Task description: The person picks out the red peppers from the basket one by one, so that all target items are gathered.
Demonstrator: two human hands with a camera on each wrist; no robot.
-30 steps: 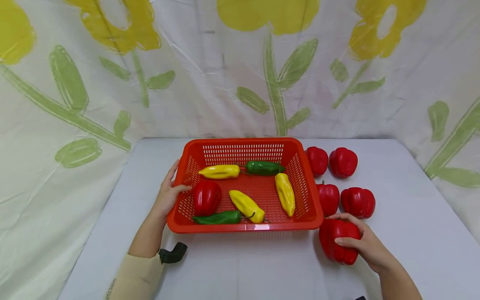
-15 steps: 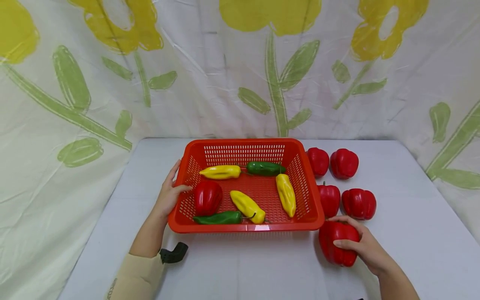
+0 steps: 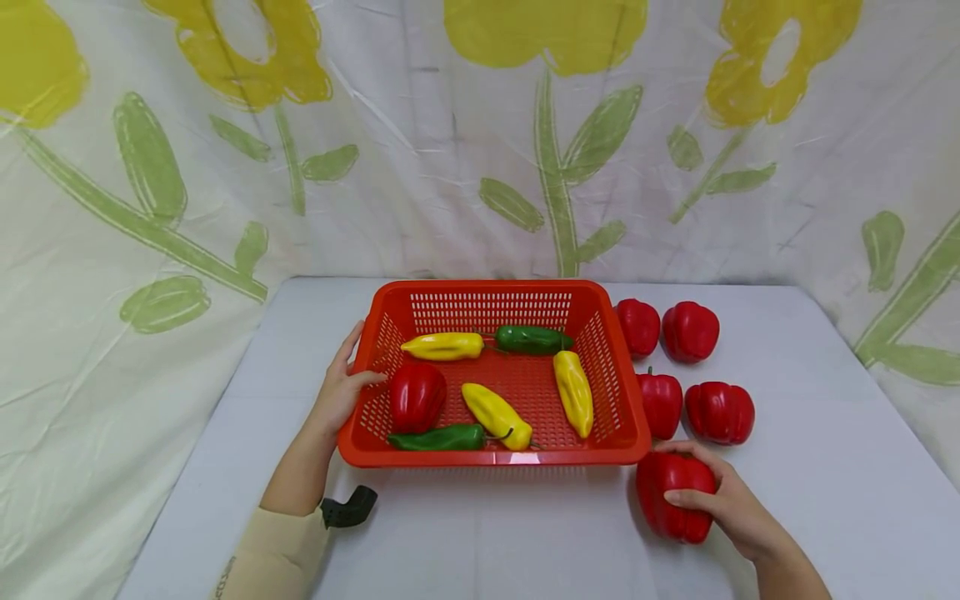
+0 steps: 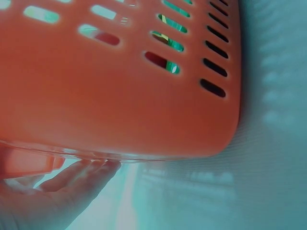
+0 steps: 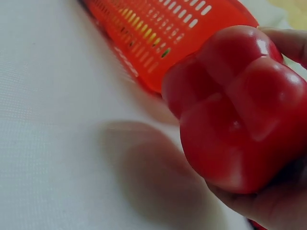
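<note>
A red plastic basket (image 3: pixel 491 456) stands mid-table. My left hand (image 3: pixel 337 398) holds its left rim, the thumb over the edge and the fingers along the outside. In the left wrist view the fingers (image 4: pixel 72 191) touch the rim beneath the slotted basket wall (image 4: pixel 105 100). My right hand (image 3: pixel 723 500) grips a red bell pepper (image 3: pixel 671 496) beside the basket's near right corner. The right wrist view shows this bell pepper (image 5: pixel 235 110) from its lobed end, its shadow on the tablecloth. Inside the basket lie a red bell pepper (image 3: pixel 417 397), yellow peppers (image 3: pixel 495 415) and green peppers (image 3: pixel 437 437).
Several more red bell peppers (image 3: pixel 720 412) sit on the white-covered table (image 3: pixel 480 533) right of the basket, two of them close against its side. A black bracket (image 3: pixel 351 507) sticks out from my left wrist. A flower-painted curtain (image 3: pixel 420 167) hangs behind the table.
My right hand has drawn slightly nearer to me with the bell pepper. My left hand stays on the basket rim. The head view has shifted a little.
</note>
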